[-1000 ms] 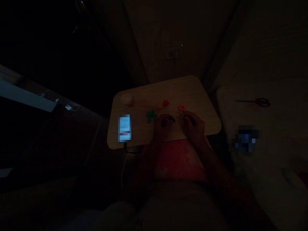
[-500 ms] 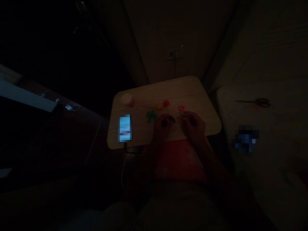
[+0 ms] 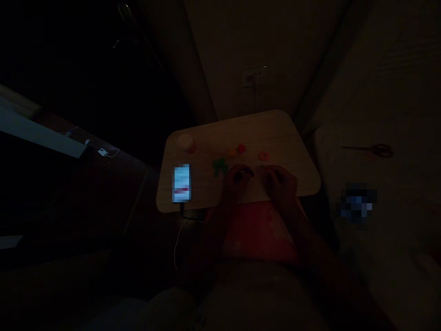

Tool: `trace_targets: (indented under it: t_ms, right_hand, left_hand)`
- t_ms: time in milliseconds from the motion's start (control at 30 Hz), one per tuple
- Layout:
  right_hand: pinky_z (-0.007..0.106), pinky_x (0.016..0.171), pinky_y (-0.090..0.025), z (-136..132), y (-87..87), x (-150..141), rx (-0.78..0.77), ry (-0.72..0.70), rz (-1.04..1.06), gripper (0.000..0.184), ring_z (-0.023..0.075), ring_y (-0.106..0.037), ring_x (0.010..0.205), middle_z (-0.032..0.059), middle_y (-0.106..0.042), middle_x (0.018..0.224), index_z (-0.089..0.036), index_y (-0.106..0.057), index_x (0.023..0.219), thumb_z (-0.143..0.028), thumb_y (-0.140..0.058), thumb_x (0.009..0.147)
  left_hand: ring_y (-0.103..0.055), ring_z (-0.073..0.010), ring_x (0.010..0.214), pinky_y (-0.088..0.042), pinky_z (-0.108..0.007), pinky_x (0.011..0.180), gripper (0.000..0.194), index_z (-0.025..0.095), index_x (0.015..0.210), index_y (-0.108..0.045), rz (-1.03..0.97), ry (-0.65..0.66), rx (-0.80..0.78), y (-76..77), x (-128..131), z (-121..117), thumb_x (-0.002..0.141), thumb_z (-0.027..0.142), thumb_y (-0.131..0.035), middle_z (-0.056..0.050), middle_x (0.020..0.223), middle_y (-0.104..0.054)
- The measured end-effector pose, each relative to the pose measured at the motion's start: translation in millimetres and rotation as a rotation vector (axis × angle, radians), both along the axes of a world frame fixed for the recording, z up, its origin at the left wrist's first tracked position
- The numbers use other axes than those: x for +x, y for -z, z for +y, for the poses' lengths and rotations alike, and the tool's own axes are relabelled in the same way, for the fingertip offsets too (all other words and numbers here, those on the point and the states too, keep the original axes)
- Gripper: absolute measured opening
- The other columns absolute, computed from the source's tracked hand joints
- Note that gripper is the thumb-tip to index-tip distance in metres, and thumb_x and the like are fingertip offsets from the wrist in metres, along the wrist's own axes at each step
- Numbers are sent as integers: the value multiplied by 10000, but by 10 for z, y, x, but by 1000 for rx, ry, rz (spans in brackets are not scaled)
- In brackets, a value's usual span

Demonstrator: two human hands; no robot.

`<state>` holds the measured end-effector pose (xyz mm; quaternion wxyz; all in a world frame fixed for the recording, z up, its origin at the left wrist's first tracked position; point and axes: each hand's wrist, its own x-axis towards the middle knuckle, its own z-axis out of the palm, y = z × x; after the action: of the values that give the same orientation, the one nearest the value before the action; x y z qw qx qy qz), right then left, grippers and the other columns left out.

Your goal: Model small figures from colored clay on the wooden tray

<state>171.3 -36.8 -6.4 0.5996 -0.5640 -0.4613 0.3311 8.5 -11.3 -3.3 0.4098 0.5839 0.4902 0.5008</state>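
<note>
Room: very dark, with only a small wooden tabletop [image 3: 275,126] lit a little.
Left hand [image 3: 236,181]: rests on the tabletop with fingers curled around a small dark bit; it is too dim to tell if it grips the bit.
Right hand [image 3: 279,181]: lies just beside the left one, fingers bent down; I cannot tell if it holds anything.
Doing it well: I think tiny, slow finger moves are best, with both hands kept low and close together so the little piece does not roll off.
Green piece [image 3: 219,165]: just left of the left hand.
Red ball [image 3: 241,148] and pink ring [image 3: 263,156]: a bit past the hands, easy to bump.
Phone [image 3: 181,183]: glowing on the left side of the tabletop, its cable [image 3: 179,234] hanging over the near edge.
Little jar [image 3: 186,143]: at the far left corner.
Scissors [image 3: 370,149]: well apart on the bed to the right.
</note>
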Motion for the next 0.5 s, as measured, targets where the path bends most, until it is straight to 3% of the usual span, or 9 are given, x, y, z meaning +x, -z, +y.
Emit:
trace_targets:
  t_ms: [167, 333, 500]
  right_hand:
    - [273, 598, -490, 0, -12, 22, 5, -15, -83, 156, 161, -626, 624, 5, -698, 688, -204, -730, 813, -333, -664, 868]
    - [295, 682, -534, 9, -4, 24, 76, -24, -81, 122, 182, -673, 757, 23, -733, 841, -217, -727, 889, -314, -725, 815]
    - [299, 718, -546, 6, 2, 30, 109, -41, -94, 60, 189, -693, 810, 26, -732, 872, -222, -716, 848, -252, -737, 801]
  left_hand:
    - [-638, -161, 808, -516, -286, 770, 158, 197, 957, -685, -3, 12, 1, 1, 0, 1, 815, 261, -709, -40, 918, -719]
    - [-636, -161, 819, -510, -281, 775, 142, 197, 945, -691, 22, 24, 21, -48, -8, -9, 821, 264, -705, -40, 925, -726]
    - [-576, -135, 726, -471, -264, 709, 178, 199, 972, -713, 90, 66, 51, -106, -23, -32, 796, 226, -728, -37, 960, -732]
